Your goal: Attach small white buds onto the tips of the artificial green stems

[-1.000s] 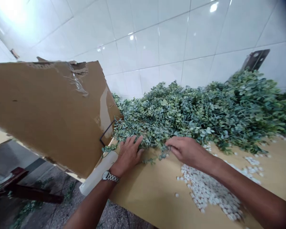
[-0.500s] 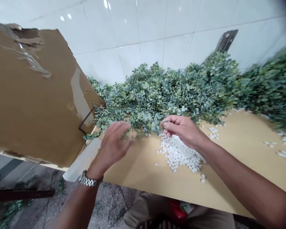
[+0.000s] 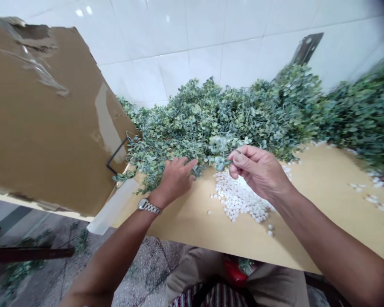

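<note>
A long heap of green artificial leaf sprigs [image 3: 230, 115] lies along the back of a tan table [image 3: 320, 204]. My left hand [image 3: 174, 181], with a metal watch at the wrist, rests on the heap's front edge with its fingers stretched onto the leaves. To its right, my right hand [image 3: 259, 170] pinches a small leafy sprig [image 3: 219, 160] between thumb and fingers, just above a pile of small white pieces [image 3: 240, 200] on the table.
A big brown cardboard sheet [image 3: 45, 123] with clear tape leans at the left beside the table. More white pieces [image 3: 371, 196] are scattered at the right. White tiled wall stands behind. Sprigs lie on the grey floor [image 3: 28, 273] below left.
My left hand moved forward from above the table edge onto the leaves. My right hand rose a little, still pinching a sprig. The view shifted slightly.
</note>
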Demonstrator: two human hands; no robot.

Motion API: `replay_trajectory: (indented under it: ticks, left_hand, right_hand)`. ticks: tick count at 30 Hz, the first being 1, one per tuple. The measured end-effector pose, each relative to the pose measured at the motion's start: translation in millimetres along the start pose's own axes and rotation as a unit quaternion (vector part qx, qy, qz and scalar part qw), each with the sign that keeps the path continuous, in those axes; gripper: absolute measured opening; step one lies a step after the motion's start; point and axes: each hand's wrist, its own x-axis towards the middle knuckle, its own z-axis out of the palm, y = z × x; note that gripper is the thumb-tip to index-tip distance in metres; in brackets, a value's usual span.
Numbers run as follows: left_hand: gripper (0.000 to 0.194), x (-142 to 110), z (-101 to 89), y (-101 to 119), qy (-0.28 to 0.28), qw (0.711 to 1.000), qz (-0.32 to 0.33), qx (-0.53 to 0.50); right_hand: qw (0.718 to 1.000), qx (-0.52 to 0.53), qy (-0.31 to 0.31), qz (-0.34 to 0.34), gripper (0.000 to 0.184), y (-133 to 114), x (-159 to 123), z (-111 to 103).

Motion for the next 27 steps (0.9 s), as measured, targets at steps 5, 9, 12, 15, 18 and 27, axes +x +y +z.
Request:
replay_trajectory:
  ticks: [5, 9, 12, 15, 18, 27]
  left_hand:
    - [0.013, -24.8, -30.7, 5.0, 0.057, 0.983, -0.062, -0.162]
    - [0.029, -46.4, -38.9, 39.6, -0.048, 0.81, -0.119, -0.572]
    - [0.053, -50.5, -32.9, 68.8, -0.128, 0.559, -0.142, -0.807]
    - [0.044, -46.0, -25.8, 87.2, -0.121, 0.458, -0.229, -0.85]
    - [0.027, -42.9, -21.4, 97.0, -0.103, 0.448, -0.281, -0.842]
    - [0.021, -47.7, -11.1, 120.3, -0.093, 0.448, -0.293, -0.84]
  right_hand:
    - [0.951, -0.27, -0.019, -0.152, 0.013, -5.7, -31.6, -9.7]
    - [0.785, -0.512, -0.063, -0.343, 0.008, -5.1, -60.5, -1.5]
    - [0.708, -0.576, -0.124, -0.389, 0.014, -1.8, -77.2, 8.7]
    - [0.666, -0.606, -0.172, -0.399, 0.023, 3.1, -88.8, 16.1]
    - [0.651, -0.618, -0.184, -0.401, 0.027, 8.7, -98.5, 17.1]
    - [0.677, -0.637, -0.13, -0.347, 0.021, 31.6, -128.0, 8.2]
